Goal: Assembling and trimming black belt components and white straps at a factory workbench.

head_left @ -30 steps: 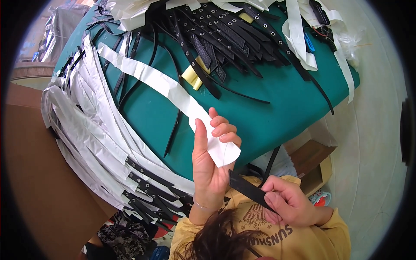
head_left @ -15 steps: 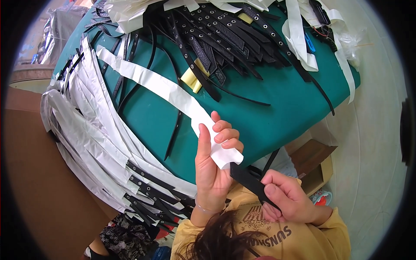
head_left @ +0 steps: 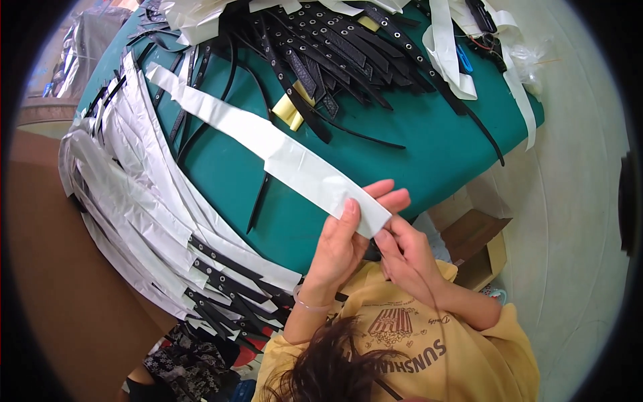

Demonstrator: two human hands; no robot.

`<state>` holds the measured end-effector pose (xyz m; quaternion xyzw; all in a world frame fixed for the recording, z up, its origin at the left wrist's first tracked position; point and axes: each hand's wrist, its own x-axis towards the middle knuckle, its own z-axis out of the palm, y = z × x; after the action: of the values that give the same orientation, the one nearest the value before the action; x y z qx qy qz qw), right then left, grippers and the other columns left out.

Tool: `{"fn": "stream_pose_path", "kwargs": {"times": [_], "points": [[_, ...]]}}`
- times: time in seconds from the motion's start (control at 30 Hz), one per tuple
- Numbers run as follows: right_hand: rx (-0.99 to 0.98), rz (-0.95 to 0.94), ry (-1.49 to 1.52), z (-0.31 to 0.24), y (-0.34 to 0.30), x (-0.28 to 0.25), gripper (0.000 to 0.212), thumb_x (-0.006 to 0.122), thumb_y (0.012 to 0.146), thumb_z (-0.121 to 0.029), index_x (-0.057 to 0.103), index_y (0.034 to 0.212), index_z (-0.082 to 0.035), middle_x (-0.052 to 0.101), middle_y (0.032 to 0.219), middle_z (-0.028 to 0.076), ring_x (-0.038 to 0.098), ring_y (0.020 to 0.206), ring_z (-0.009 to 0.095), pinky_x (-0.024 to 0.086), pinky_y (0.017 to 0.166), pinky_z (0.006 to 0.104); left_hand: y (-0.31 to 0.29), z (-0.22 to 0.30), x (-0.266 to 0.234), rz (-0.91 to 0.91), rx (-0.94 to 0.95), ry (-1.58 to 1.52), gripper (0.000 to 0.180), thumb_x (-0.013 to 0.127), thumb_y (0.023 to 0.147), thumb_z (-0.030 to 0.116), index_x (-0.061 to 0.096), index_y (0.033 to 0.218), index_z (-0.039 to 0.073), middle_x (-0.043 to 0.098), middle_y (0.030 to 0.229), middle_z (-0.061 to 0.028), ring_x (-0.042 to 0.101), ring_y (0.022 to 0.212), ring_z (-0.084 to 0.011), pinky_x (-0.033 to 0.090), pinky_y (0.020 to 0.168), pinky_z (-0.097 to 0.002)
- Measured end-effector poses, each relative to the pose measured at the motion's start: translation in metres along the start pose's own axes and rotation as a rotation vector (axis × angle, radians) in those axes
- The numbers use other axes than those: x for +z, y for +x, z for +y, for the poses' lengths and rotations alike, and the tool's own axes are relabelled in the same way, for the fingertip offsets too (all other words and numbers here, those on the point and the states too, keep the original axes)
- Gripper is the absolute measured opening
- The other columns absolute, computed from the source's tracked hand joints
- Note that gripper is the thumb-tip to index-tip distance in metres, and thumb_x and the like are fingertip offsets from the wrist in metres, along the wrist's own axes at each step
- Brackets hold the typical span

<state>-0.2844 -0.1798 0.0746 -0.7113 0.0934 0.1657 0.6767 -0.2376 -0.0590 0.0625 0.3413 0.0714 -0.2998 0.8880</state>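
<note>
Below the table's right edge, we see an open cardboard box [head_left: 474, 236]; its inside shows too little for us to tell what it holds. At left rises a large brown cardboard panel [head_left: 74, 261]. Along the left of the green table [head_left: 442, 157] drapes a thick bundle of white wrappers [head_left: 151, 191], with black straps [head_left: 231, 287], dotted with metal eyelets, poking from their lower ends. The long white strip [head_left: 289, 161] runs aslant across the table, from upper left down to the two hands near the edge. It is smooth and slightly shiny, lightly creased, narrow at its far end and wider at the near one, which is cut nearly straight. The left hand [head_left: 338, 245] grips it, thumb pressed on top and fingers beneath, two fingertips jutting past its edge. The right hand [head_left: 410, 260] pinches its near corner. We cannot tell whether anything lies inside it. Beyond it, a heap of black eyelet straps [head_left: 335, 50] fans over the table, a yellow scrap [head_left: 292, 110] tucked near its front.
</note>
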Motion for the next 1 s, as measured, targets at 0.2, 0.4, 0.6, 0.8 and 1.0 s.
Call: {"fn": "stream_pose_path", "kwargs": {"times": [0.2, 0.4, 0.6, 0.8, 1.0], "points": [[0.046, -0.193, -0.066, 0.018, -0.014, -0.016, 0.018, 0.047, 0.094, -0.015, 0.055, 0.091, 0.001, 0.054, 0.066, 0.006, 0.047, 0.058, 0.009, 0.039, 0.053, 0.0268, -0.017, -0.010, -0.030, 0.101, 0.027, 0.263, 0.050, 0.031, 0.099, 0.035, 0.053, 0.114, -0.008, 0.064, 0.104, -0.0169, 0.058, 0.103, -0.0217, 0.043, 0.093, -0.0343], [0.266, -0.284, -0.068, 0.012, -0.032, -0.033, 0.028, 0.046, 0.095, -0.020, 0.057, 0.079, 0.000, 0.054, 0.057, 0.001, 0.051, 0.051, 0.006, 0.038, 0.048, 0.0201, -0.041, -0.045, -0.047, 0.344, 0.098, 0.781, 0.051, 0.050, 0.092, 0.043, 0.060, 0.065, 0.000, 0.054, 0.059, 0.0005, 0.046, 0.055, -0.0057, 0.036, 0.049, -0.0226], [0.239, -0.370, -0.005, 0.016, -0.032, -0.030, 0.027, 0.044, 0.096, -0.020, 0.059, 0.087, 0.001, 0.056, 0.055, 0.003, 0.054, 0.050, 0.009, 0.042, 0.049, 0.0223, -0.058, -0.061, -0.047, 0.117, -0.058, 0.534, 0.043, 0.056, 0.089, 0.041, 0.063, 0.069, 0.004, 0.053, 0.058, 0.0046, 0.045, 0.054, -0.0032, 0.035, 0.050, -0.0186], [0.199, -0.532, -0.159, 0.051, -0.067, -0.071, 0.021, 0.043, 0.095, -0.014, 0.054, 0.097, 0.005, 0.064, 0.069, 0.011, 0.063, 0.067, 0.014, 0.050, 0.063, 0.0256, -0.037, -0.074, -0.057, 0.184, 0.046, 0.449, 0.038, 0.058, 0.089, 0.038, 0.060, 0.067, 0.007, 0.054, 0.059, 0.0037, 0.043, 0.052, -0.0027, 0.033, 0.049, -0.0178], [0.327, -0.397, 0.194, 0.024, -0.053, -0.054, 0.038, 0.036, 0.099, -0.029, 0.051, 0.083, 0.002, 0.059, 0.057, 0.012, 0.053, 0.041, 0.016, 0.044, 0.043, 0.0255, -0.047, -0.071, -0.024, -0.120, -0.128, 0.459, 0.047, 0.053, 0.091, 0.039, 0.057, 0.059, 0.006, 0.047, 0.055, 0.0048, 0.039, 0.049, -0.0043, 0.030, 0.047, -0.0214]]}}
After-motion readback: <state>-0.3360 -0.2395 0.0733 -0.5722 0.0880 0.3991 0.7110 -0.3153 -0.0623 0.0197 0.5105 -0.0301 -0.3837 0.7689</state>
